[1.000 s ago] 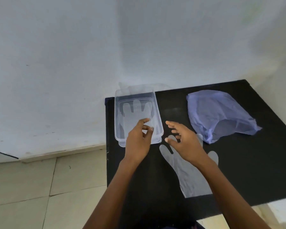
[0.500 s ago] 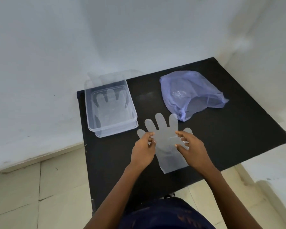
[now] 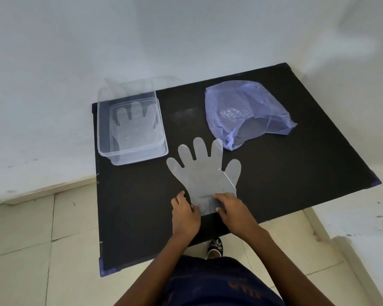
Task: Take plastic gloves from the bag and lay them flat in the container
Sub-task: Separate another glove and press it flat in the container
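Two hands work the cuff of one plastic glove (image 3: 202, 173) in the head view, the only view there is. The left hand (image 3: 185, 214) and the right hand (image 3: 236, 212) both rest on the near end of the glove, fingertips pressing or pinching the thin film; I cannot tell whether either has truly gripped it or only pins it down. The glove lies spread on the black tabletop (image 3: 296, 173), its fingers pointing far, its thumb side creased along a fold.

The step in hand looks like smoothing this glove before it goes into the clear container (image 3: 106, 129), which sits at the far left corner and already holds at least one glove laid flat (image 3: 135, 127). The next move likely calls for lifting the cuff with both hands and carrying the film left and far without letting it fold.

The purple bag (image 3: 248, 115) lies at the far right, mouth open toward the near side, well apart from the container, its near tip close to the glove's fingertips. Between the glove and the container the tabletop is bare, so the path is open. The hands sit close to the near edge, and the container is close to the left edge
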